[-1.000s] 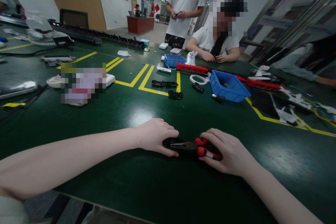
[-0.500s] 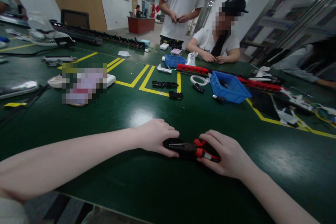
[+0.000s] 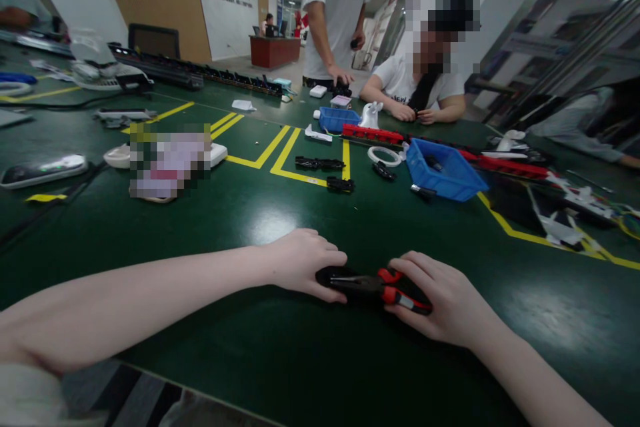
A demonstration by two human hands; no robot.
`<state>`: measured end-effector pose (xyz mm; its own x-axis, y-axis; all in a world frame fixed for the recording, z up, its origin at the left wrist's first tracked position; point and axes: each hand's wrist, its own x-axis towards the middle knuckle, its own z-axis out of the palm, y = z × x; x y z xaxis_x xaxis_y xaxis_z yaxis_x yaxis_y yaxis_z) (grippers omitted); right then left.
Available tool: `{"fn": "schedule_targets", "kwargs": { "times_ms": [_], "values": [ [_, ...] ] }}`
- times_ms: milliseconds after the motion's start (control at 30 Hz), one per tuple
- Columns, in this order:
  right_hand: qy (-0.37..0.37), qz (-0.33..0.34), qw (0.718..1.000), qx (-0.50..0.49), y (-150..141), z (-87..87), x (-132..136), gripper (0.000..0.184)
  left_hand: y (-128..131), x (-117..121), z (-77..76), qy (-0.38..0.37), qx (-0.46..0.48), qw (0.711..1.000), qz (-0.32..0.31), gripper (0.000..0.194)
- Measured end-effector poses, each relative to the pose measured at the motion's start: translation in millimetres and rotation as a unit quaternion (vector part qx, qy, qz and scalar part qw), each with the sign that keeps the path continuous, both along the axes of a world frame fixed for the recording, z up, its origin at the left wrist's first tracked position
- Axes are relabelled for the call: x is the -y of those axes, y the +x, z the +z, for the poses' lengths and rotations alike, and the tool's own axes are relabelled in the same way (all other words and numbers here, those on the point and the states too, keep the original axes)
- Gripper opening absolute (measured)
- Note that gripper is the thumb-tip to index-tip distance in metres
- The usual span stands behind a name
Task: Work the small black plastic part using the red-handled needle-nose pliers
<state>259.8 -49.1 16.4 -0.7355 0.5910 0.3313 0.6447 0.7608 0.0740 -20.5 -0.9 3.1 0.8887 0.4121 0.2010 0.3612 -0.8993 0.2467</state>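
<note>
Your right grip (image 3: 447,297) is wrapped round the red-and-black handles of the pliers (image 3: 367,284), fingers on the far side and thumb on the near side; the handles splay apart inside your hand; the long axis runs crosswise in front of you, nose pointing to your left and tilted slightly away from you, handles towards your right. The pliers are low over the near part of the green desk (image 3: 300,360), between your two hands; their tip reaches in between the thumb and fingers of your left grip (image 3: 303,267), which is closed about a black piece (image 3: 324,272); that piece is dark against the nose, so you cannot tell whether the jaws bite on it.

Beyond your hands, a black part (image 3: 320,164) lies crosswise inside the yellow tape (image 3: 347,157), with a smaller part (image 3: 340,184) just nearer to you; to their right are a white ring (image 3: 384,157) and, just beside it, a blue bin (image 3: 453,180); a red strip (image 3: 373,135) runs behind the bin; a phone (image 3: 175,163) lies to the left, blurred out; across the desk sits a person in a white shirt (image 3: 400,83), with another standing beside.
</note>
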Motion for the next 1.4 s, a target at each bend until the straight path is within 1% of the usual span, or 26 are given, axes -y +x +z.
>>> {"fn": "schedule_targets", "kwargs": {
  "times_ms": [333,633,867,1067,1200,1300,1400],
  "values": [
    [0.028,0.012,0.999,-0.018,-2,-3.4,-1,0.039,-1,-3,1.5,0.003,0.001,1.0,-0.009,0.04],
    [0.085,0.03,0.996,0.006,2,1.8,-4,0.037,0,-4,0.9,0.005,0.004,1.0,-0.009,0.042],
    [0.118,0.04,0.992,-0.001,3,0.7,-4,0.035,-1,-6,0.5,0.0,0.009,1.0,-0.012,0.041],
    [0.164,0.02,0.986,0.02,1,2.7,2,0.032,-1,-6,0.3,-0.007,0.004,1.0,-0.013,0.041],
    [0.193,0.018,0.981,0.029,-4,6.0,5,0.03,-1,-6,1.3,-0.002,-0.003,1.0,-0.008,0.042],
    [0.197,0.009,0.98,0.03,-5,6.8,7,0.029,-1,-5,1.7,0.007,-0.007,1.0,0.005,0.042],
    [0.186,0.009,0.982,0.021,-4,5.5,7,0.032,-2,-3,1.7,0.014,-0.011,1.0,0.015,0.043]
  ]
}}
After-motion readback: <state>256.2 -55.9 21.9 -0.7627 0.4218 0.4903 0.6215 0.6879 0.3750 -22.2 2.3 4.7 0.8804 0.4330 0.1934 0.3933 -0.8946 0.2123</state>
